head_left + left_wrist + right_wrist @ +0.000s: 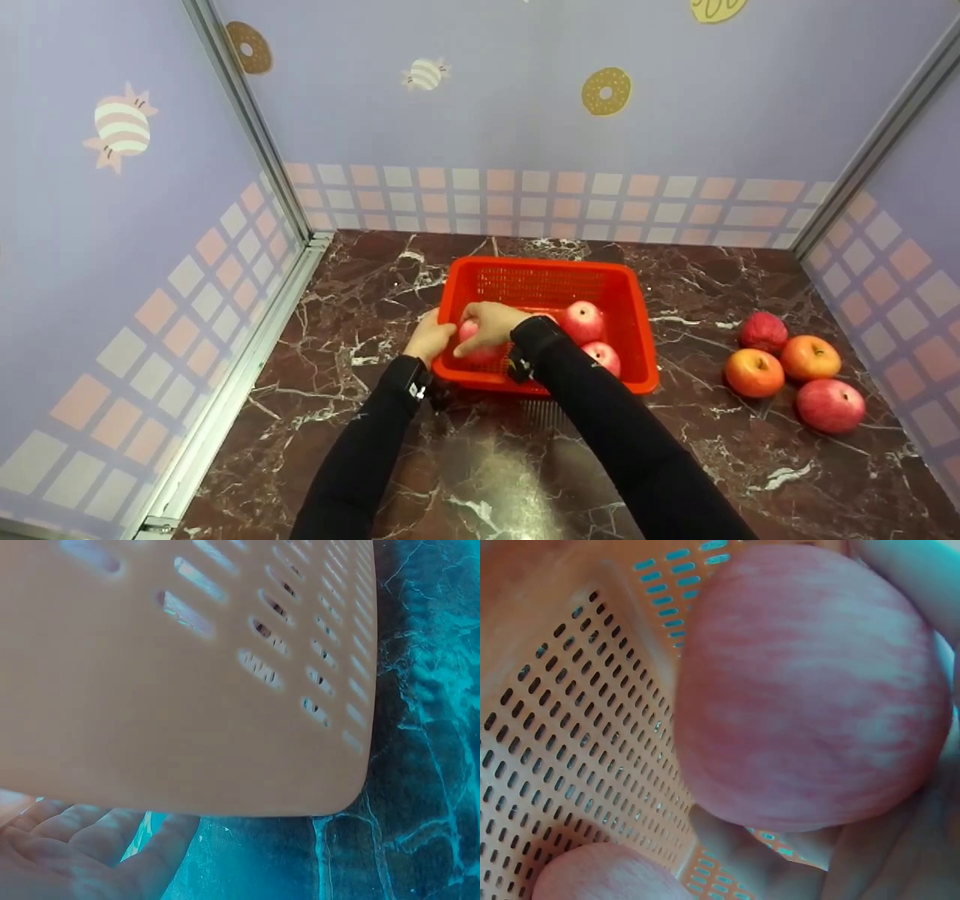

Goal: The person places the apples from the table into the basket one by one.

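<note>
Right hand (491,324) curled, I am grasping an apple (810,690) inside the left end of the red basket (547,264), my fingers cupping its sides, probably because its roundness offers no handle. My left hand (430,337) is gripping the basket's left side, seemingly steadying it, while other apples (583,322) are resting toward the right.

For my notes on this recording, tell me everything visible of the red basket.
The red basket is rectangular and open-topped, apparently plastic, with a smooth rim and rows of narrow slots in its walls. It sits upright on the dark marbled table. The person's left grip holds its left rim; the right grip reaches inside, around an apple. Other apples rest in it, toward the right. The right sleeve crosses its front rim.
</note>
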A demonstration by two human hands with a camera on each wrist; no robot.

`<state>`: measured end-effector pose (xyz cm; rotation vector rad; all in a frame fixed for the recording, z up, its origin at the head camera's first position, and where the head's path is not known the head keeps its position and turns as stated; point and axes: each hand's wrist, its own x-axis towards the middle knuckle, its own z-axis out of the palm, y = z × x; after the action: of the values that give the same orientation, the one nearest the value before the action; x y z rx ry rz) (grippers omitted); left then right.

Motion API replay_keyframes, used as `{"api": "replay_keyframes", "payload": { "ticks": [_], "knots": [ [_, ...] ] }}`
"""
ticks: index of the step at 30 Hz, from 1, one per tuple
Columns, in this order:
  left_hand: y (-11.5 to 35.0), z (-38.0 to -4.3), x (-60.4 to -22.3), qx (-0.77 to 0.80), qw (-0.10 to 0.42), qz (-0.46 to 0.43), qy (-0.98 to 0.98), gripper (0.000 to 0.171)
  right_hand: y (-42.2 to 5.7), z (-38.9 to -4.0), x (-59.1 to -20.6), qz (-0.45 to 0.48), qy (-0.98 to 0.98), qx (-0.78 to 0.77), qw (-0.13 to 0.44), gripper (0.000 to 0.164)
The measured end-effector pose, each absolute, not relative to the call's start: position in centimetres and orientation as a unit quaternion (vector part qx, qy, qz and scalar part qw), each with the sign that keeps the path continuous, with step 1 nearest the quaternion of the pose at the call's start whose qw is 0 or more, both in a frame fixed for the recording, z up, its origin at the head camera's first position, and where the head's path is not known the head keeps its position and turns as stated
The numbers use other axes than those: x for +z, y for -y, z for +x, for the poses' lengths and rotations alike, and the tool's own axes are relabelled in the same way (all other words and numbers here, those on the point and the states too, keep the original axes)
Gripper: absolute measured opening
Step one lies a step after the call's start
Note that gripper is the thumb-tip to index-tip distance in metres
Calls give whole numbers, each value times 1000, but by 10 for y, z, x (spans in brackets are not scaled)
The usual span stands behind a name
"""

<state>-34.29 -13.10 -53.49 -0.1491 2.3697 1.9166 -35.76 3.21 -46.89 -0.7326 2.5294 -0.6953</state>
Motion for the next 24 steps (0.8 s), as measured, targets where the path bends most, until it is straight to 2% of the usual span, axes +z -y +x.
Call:
{"api": "replay_keyframes", "payload": {
  "ticks": [8,14,19,24],
  "knots": [
    [131,-342,-533,626,52,-53,-777,52,-31,-352,-466,-263,-907,-205,258,62],
    [132,-343,-533,614,57,-46,-786,54,-34,-349,-464,-254,-910,-192,266,65],
    [133,-343,-534,616,55,-47,-784,55,-35,-349,-464,-252,-909,-188,272,64],
    [132,-343,-534,623,51,-49,-779,54,-38,-348,-462,-265,-907,-188,267,56]
  ]
}}
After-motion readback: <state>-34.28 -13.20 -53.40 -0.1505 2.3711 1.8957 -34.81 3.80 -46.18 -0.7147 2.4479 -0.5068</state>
